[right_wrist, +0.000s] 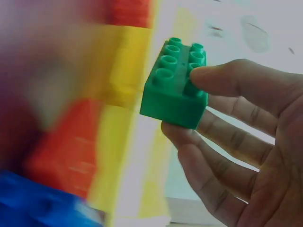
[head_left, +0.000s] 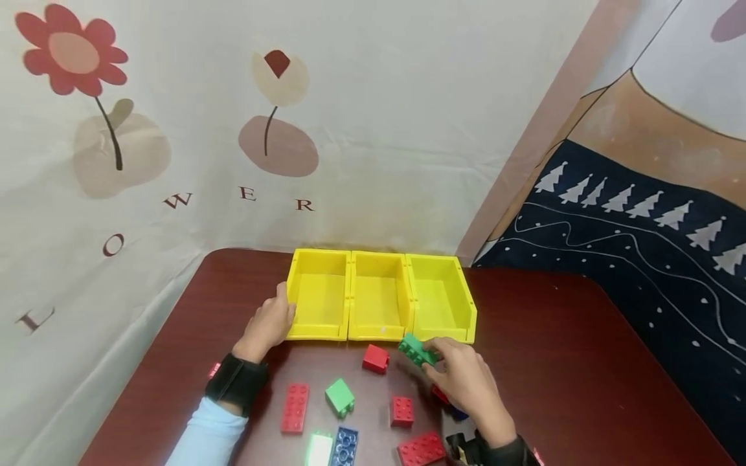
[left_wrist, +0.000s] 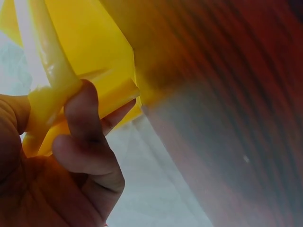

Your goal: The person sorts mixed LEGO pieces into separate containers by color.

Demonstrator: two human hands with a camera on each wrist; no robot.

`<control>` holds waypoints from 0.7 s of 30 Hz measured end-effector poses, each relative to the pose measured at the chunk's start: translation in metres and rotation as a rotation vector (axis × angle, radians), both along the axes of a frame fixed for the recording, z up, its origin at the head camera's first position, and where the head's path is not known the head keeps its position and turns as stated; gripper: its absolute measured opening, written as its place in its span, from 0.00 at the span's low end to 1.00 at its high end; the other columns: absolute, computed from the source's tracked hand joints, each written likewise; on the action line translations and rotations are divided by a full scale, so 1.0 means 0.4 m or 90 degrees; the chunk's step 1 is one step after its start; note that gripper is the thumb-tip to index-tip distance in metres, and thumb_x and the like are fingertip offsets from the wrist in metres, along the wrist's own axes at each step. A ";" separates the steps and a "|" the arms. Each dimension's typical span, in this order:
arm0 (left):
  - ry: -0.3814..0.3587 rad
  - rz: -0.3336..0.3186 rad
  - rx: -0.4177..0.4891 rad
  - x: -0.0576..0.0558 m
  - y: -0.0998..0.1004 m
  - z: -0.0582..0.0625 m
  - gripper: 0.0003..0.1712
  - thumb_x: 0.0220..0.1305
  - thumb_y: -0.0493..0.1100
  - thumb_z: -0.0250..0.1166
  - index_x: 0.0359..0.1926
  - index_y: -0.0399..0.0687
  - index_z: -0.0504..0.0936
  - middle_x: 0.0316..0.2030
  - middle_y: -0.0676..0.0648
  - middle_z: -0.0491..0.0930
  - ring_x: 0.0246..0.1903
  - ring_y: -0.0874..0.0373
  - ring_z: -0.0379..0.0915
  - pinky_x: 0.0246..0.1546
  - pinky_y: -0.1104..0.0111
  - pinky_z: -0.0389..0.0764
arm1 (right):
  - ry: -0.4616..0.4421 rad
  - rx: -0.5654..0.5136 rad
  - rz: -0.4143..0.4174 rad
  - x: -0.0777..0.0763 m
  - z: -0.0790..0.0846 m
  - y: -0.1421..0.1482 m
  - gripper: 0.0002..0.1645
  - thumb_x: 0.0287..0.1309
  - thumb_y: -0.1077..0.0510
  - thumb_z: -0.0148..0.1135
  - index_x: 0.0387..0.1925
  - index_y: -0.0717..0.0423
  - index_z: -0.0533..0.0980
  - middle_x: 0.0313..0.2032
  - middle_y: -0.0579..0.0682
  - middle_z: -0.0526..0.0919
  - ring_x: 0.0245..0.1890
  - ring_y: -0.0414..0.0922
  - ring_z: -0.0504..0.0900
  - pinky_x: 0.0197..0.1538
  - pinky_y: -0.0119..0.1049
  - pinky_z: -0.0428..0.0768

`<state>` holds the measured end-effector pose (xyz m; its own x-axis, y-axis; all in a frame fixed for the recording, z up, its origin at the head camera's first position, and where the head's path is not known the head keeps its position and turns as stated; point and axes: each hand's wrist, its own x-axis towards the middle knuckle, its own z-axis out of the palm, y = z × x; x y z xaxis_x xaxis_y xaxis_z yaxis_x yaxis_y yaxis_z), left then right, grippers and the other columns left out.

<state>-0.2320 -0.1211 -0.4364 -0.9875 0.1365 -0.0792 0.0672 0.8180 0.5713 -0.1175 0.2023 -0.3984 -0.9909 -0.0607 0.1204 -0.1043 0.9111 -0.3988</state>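
Note:
Three yellow bins (head_left: 381,331) stand side by side at the back of the table. My left hand (head_left: 271,323) grips the outer left wall of the leftmost bin; the left wrist view shows fingers curled round its yellow edge (left_wrist: 54,66). A green toy building brick (right_wrist: 173,101) with studs on top is pinched between the thumb and fingers of my right hand (head_left: 466,378). That hand hovers just in front of the rightmost bin. A red brick (head_left: 375,358) lies on the table left of it, while another red brick (head_left: 440,393) is partly hidden beneath it.
On the dark red table (head_left: 542,362) lie a long red brick (head_left: 294,408), a green brick (head_left: 340,397), a pale green brick (head_left: 318,449), a blue brick (head_left: 344,446) and more red bricks (head_left: 401,411). A printed cloth (head_left: 379,129) hangs behind.

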 end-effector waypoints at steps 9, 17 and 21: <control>0.008 0.007 0.004 0.010 -0.007 0.006 0.31 0.72 0.42 0.55 0.66 0.35 0.51 0.28 0.41 0.70 0.23 0.50 0.68 0.27 0.63 0.71 | 0.050 0.007 -0.010 -0.100 0.108 0.043 0.18 0.54 0.58 0.72 0.47 0.55 0.81 0.45 0.56 0.85 0.38 0.49 0.87 0.40 0.44 0.84; -0.008 0.014 0.000 0.013 -0.013 0.007 0.31 0.72 0.42 0.55 0.67 0.36 0.50 0.30 0.40 0.71 0.25 0.49 0.69 0.28 0.61 0.72 | -0.010 0.070 -0.011 -0.262 0.127 0.057 0.18 0.57 0.56 0.69 0.48 0.59 0.80 0.45 0.60 0.85 0.42 0.55 0.84 0.42 0.47 0.82; -0.012 0.013 0.008 0.014 -0.003 0.003 0.31 0.72 0.43 0.55 0.67 0.37 0.51 0.29 0.41 0.71 0.25 0.50 0.68 0.28 0.62 0.71 | -0.071 0.079 -0.024 -0.310 0.110 0.058 0.17 0.57 0.58 0.69 0.48 0.60 0.80 0.44 0.59 0.84 0.40 0.53 0.82 0.43 0.47 0.81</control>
<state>-0.2265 -0.1225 -0.4351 -0.9884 0.1174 -0.0962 0.0398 0.8122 0.5820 -0.2415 0.2254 -0.3542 -0.9995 -0.0307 0.0028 -0.0301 0.9563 -0.2910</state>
